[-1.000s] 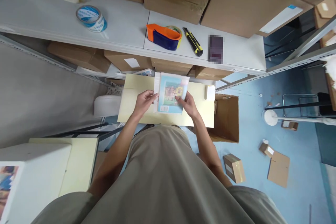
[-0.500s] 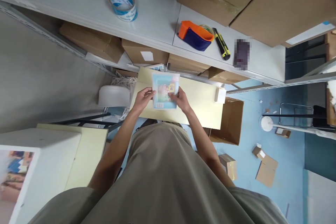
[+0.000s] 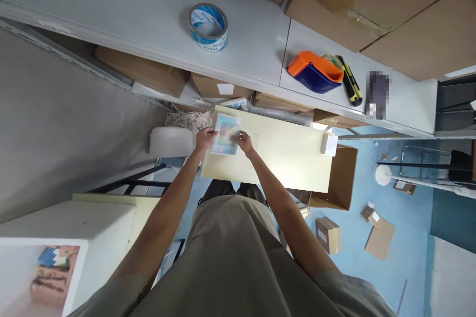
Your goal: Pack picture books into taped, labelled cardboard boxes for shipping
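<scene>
A flat light-blue printed packet [image 3: 226, 134] with a barcode in its lower left corner is over the left part of a pale yellow table [image 3: 293, 158]. It looks glossy, as if in a clear sleeve. My left hand [image 3: 205, 138] pinches its left edge. At the opposite edge, the fingers of my right hand [image 3: 245, 142] are closed on the packet. Whether the packet touches the tabletop is hard to tell. Just right of it, a faint pale rectangle [image 3: 254, 138] shows on the table.
A grey shelf [image 3: 249, 39] crosses above the table, bearing a tape roll [image 3: 208, 43], an orange-and-blue tape dispenser [image 3: 316, 77] and a yellow-black cutter knife [image 3: 349, 81]. A small white box [image 3: 329, 144] stands at the table's right end, beside an open carton [image 3: 344, 178]. A white seat [image 3: 171, 142] is left.
Both hands have brought the packet down and away from my head, toward the table's left end. The view has shifted, and more of the tabletop shows on the right.
</scene>
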{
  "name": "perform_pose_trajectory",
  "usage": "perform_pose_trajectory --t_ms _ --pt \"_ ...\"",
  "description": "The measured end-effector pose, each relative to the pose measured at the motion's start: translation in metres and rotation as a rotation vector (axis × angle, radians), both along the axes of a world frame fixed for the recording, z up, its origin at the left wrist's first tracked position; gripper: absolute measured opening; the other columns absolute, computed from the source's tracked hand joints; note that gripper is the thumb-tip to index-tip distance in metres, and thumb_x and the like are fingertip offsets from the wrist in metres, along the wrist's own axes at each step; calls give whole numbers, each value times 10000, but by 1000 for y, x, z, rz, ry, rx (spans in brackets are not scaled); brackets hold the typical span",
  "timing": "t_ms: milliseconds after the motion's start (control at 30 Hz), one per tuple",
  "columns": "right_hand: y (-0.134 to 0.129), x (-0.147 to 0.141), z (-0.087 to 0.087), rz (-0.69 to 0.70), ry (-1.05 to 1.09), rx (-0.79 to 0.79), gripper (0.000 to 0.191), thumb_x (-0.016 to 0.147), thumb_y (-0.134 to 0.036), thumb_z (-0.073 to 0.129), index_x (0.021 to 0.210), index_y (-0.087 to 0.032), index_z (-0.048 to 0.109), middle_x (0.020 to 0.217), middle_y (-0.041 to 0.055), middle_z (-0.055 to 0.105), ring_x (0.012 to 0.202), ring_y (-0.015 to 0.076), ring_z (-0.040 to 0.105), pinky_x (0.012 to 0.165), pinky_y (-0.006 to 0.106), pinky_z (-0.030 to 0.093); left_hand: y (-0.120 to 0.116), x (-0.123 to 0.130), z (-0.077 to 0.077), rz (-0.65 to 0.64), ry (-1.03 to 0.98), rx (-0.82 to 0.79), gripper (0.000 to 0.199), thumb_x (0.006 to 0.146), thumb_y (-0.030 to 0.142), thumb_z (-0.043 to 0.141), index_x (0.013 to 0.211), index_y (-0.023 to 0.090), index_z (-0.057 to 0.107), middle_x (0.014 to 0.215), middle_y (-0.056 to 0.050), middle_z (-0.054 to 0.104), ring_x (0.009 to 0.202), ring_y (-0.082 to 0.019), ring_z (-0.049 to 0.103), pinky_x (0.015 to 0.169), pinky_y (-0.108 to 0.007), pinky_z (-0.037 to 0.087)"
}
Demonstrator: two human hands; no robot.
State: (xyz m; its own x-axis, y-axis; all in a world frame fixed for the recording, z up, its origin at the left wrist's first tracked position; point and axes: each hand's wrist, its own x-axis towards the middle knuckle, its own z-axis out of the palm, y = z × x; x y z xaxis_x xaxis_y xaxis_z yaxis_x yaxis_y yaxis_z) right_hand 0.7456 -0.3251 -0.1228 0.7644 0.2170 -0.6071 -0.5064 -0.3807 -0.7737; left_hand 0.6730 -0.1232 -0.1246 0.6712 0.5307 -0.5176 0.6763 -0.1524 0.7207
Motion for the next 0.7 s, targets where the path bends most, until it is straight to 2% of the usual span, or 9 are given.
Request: perform_pose_trajectory --t_ms 200,300,400,533,700 --pt "17 21 -21 -15 -46 -66 365 850 -232 673 1214 -205 665 1107 82 795 1007 230 753 973 399 592 12 34 -27 -65 102 74 231 852 347 729 1008 199 811 1036 -94 840 1041 -274 773 939 -338 538" --pt "17 25 -20 -8 -81 -116 411 862 -259 698 1268 -200 664 1287 129 758 1186 269 722 1071 434 561 7 42 -36 -61 107 93 204 880 330 712 999 196 810 1064 -102 839 1072 -281 769 958 -342 529" --pt "12 21 -10 13 -125 -172 465 871 -296 736 1318 -185 667 1444 177 691 1343 314 661 1128 456 541 0 44 -37 -59 67 131 228 889 292 714 1065 177 802 1116 -118 830 1080 -276 768 974 -344 529" --pt "-4 4 14 56 -131 -130 486 908 -379 733 1355 -195 678 1531 177 642 1407 324 628 1096 442 576 -11 28 -21 -37 -8 140 283 893 243 708 1156 161 774 1174 -131 811 1014 -239 775 966 -321 544" --pt "-35 -28 51 98 -153 -7 472 899 -441 747 1307 -206 717 1531 158 648 1399 323 630 1079 438 601 -40 -28 21 63 -134 136 233 919 212 638 1113 199 767 1128 -87 813 927 -209 766 924 -311 572"
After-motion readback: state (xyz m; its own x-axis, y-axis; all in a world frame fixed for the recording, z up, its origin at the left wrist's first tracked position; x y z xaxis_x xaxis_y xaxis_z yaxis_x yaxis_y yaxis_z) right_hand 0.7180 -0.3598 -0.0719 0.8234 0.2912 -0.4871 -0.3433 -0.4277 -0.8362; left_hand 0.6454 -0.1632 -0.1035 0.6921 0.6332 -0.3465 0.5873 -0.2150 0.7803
